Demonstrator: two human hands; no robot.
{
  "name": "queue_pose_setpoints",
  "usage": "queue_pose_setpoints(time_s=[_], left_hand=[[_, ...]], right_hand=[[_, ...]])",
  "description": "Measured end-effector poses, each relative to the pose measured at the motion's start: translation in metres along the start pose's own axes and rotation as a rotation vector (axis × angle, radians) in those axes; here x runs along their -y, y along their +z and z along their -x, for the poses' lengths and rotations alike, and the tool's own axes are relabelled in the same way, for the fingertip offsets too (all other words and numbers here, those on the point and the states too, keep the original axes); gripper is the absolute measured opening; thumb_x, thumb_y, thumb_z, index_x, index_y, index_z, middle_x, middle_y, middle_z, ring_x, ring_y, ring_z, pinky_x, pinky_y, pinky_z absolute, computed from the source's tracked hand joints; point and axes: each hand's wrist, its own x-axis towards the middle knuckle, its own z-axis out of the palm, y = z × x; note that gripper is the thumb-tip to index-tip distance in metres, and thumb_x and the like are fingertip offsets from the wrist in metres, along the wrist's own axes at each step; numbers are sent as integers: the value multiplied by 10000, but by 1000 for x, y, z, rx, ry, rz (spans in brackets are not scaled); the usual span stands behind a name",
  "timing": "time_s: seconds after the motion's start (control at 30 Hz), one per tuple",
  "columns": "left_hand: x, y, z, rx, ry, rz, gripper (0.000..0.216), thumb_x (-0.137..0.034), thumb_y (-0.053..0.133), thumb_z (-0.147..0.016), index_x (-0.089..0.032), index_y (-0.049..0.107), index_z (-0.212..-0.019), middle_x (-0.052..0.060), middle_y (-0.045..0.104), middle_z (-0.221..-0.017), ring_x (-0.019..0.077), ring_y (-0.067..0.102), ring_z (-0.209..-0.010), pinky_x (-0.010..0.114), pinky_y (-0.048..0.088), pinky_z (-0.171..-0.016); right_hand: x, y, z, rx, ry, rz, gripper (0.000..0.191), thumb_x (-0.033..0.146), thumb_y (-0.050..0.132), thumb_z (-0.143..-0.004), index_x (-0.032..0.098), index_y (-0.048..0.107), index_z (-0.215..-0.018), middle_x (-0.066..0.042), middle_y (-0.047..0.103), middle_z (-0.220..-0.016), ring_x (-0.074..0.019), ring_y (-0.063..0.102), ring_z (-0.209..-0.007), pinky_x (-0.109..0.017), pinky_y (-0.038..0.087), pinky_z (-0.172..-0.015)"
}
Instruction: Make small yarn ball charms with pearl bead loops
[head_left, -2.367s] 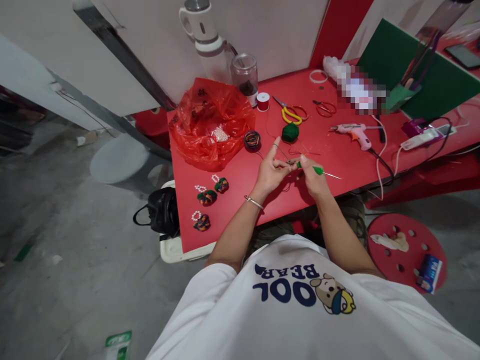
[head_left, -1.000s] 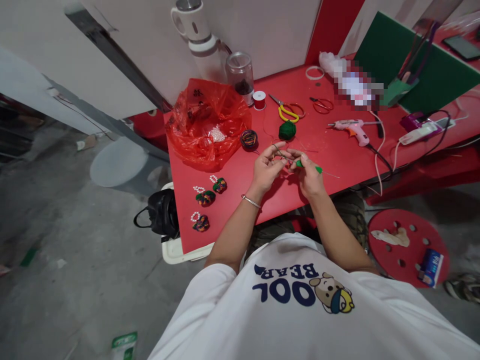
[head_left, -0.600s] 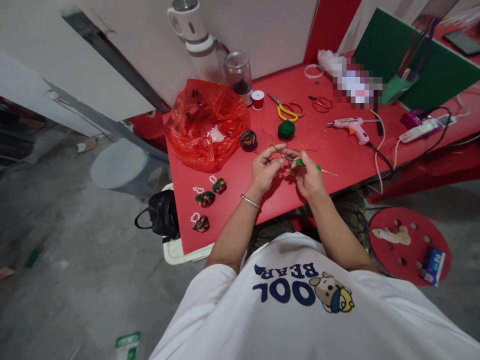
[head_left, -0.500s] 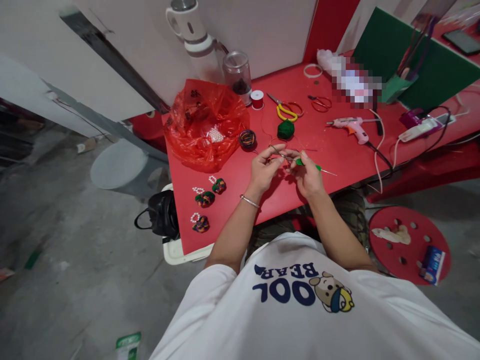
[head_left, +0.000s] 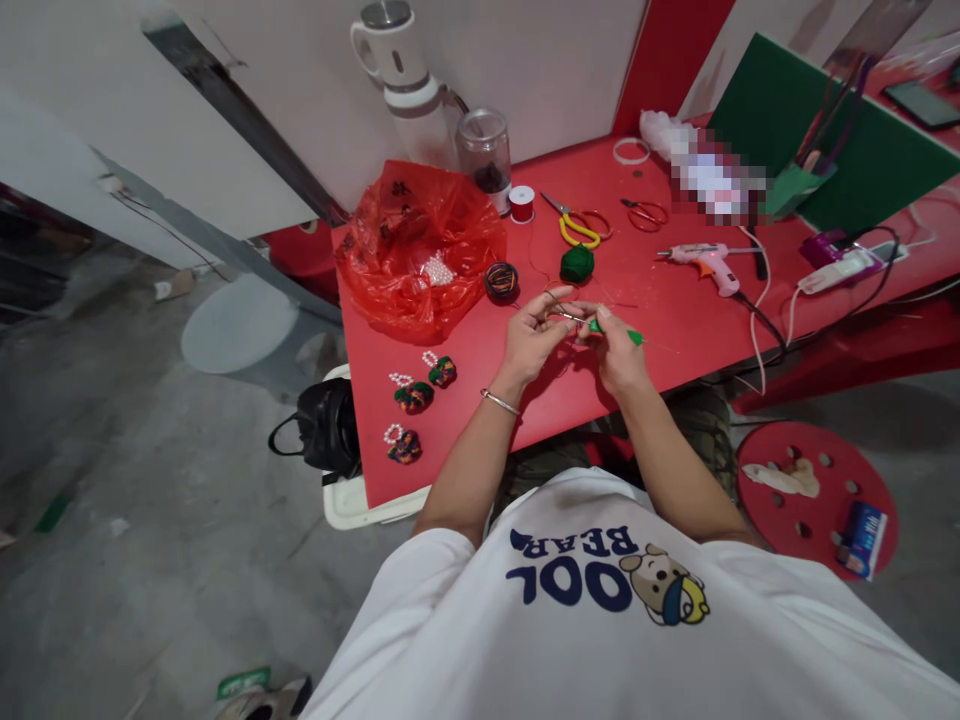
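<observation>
Right hand [head_left: 621,355] curled closed round green-handled hook [head_left: 636,338], above bench [head_left: 472,375]; left hand [head_left: 529,345] part-curled, pinching yarn [head_left: 554,296] by hook's tip; beyond, green ball [head_left: 577,264] near scissors [head_left: 568,217]; multicoloured ball [head_left: 502,283] to its left; three beaded pieces [head_left: 414,397] near bench's left edge.

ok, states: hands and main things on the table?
Left hand: fingers bent, grip unclear
Right hand: closed on green-handled tool
Green yarn ball: wound
Multicolour yarn ball: wound
Red bag: open, crumpled
Clear jar: upright
Thread spool: upright
Yellow-handled scissors: flat, blades look shut
Red-handled snips: flat
Glue gun: lying on its side
Beaded charms: lying, untouched
</observation>
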Motion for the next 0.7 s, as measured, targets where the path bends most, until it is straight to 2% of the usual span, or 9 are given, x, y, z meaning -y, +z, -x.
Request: queue_pose_setpoints(time_s=[0.1, 0.23, 0.37, 0.47, 0.57, 0.63, 0.7], left_hand=[[-5, 1, 1, -50, 1, 3, 433, -157, 919, -679, -225, 781, -1085, 32, 783, -987, 116, 702, -801, 209, 504, -675], [-10, -2, 1, -75, 24, 30, 421, -154, 919, -682, -223, 797, -1079, 27, 781, -922, 140, 718, -855, 224, 526, -720], [-17, -8, -2, -103, -14, 49, 448, -196, 910, -707, -213, 791, -1138, 14, 770, -836, 106, 664, -698, 209, 474, -625], [-23, -15, -6, -117, 12, 55, 470, -156, 903, -689, -196, 783, -1141, -5, 756, -786, 93, 667, -705, 203, 485, -680], [-27, -19, -8, -135, 46, 69, 476, -127, 890, -680, -183, 777, -1139, -12, 749, -750, 108, 705, -771, 223, 517, -779], [-27, -20, -8, -177, 46, 88, 473, -129, 879, -687, -187, 770, -1144, -17, 749, -752, 100, 700, -753, 219, 513, -769], [-28, -18, -8, -231, 40, 132, 458, -131, 872, -685, -189, 766, -1127, -29, 734, -735, 84, 674, -703, 202, 489, -712]], right_hand=[[0, 2, 1, 10, -8, 36, 496, 750, 668, -865, 263, 689, -774, -20, 678, -865, -164, 644, -806, -310, 567, -711], [3, 6, -3, 6, -11, 19, 508, 736, 669, -866, 253, 649, -710, -27, 690, -922, -165, 661, -847, -291, 583, -700], [8, 13, -12, 35, -9, 12, 463, 726, 657, -879, 269, 728, -857, 1, 641, -815, -146, 619, -743, -293, 579, -703], [11, 21, -17, 67, -56, 77, 444, 698, 616, -926, 278, 755, -969, -3, 648, -825, -154, 623, -769, -299, 582, -731], [15, 30, -18, 73, -151, 210, 433, 647, 556, -990, 267, 731, -879, -36, 696, -981, -167, 650, -866, -313, 585, -785], [16, 36, -18, 63, -277, 351, 476, 615, 501, -1029, 250, 685, -785, -63, 693, -1113, -190, 663, -993, -355, 584, -895], [13, 42, -17, 49, -443, 499, 484, 589, 459, -1050, 243, 656, -775, -89, 665, -1196, -225, 647, -1125, -418, 555, -1025]])
